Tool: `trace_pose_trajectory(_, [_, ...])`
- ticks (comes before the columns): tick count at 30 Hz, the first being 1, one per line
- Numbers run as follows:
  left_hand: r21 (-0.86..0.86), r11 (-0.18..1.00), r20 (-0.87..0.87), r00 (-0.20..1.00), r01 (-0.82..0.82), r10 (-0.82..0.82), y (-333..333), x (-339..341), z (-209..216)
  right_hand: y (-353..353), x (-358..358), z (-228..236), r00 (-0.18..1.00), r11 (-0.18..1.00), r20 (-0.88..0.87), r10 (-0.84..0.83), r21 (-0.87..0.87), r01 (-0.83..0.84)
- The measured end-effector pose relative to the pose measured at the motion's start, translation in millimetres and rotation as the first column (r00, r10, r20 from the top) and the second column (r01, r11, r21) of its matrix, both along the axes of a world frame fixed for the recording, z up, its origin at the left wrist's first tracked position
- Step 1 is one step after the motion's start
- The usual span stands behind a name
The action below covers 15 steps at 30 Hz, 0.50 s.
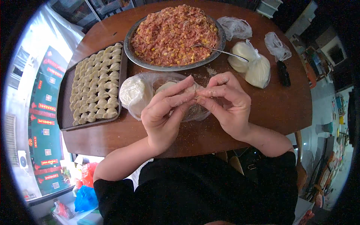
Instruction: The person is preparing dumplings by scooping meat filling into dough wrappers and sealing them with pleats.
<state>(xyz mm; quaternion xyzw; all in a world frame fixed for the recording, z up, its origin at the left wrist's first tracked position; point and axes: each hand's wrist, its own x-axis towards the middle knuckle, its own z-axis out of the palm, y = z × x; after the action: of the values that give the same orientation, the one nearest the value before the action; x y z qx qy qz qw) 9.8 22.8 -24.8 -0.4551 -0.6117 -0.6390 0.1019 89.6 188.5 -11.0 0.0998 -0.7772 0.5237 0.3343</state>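
Note:
My left hand (165,114) and my right hand (233,107) meet in front of me above the table, fingertips pinched together on a dumpling (195,90). The fingers hide most of it; only a pale bit of dough shows. Flour dusts the fingers of both hands. Below and behind them lies an opened clear plastic bag (150,79) with a stack of round white dumpling wrappers (133,92) at its left. Beyond, a wide metal bowl (129,50) is heaped with pink minced filling (172,35) dotted with corn. A spoon (221,51) rests in the filling, its handle over the right rim.
At left, a dark baking tray (64,108) carries rows of folded dumplings (95,84). To the right sit a tied bag of wrappers (257,71), crumpled plastic bags (277,47) and a small black object (284,74). Flour specks the wooden table (292,101).

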Motion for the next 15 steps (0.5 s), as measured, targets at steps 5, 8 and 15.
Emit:
trace_pose_trajectory(5, [0.119,0.991,0.159,0.985,0.053,-0.072,6,6,3,-3,2,2,1.000,1.000,-0.019,0.006,0.026,-0.006])
trace_pose_trajectory(8, [0.081,0.991,0.063,0.991,0.110,-0.115,1,2,3,-3,3,4,0.999,0.996,-0.047,0.005,0.084,-0.001])
trace_pose_trajectory(15, [0.112,0.989,0.115,0.987,0.096,-0.108,0,0,3,-4,6,4,0.999,1.000,-0.045,0.009,0.003,-0.009])
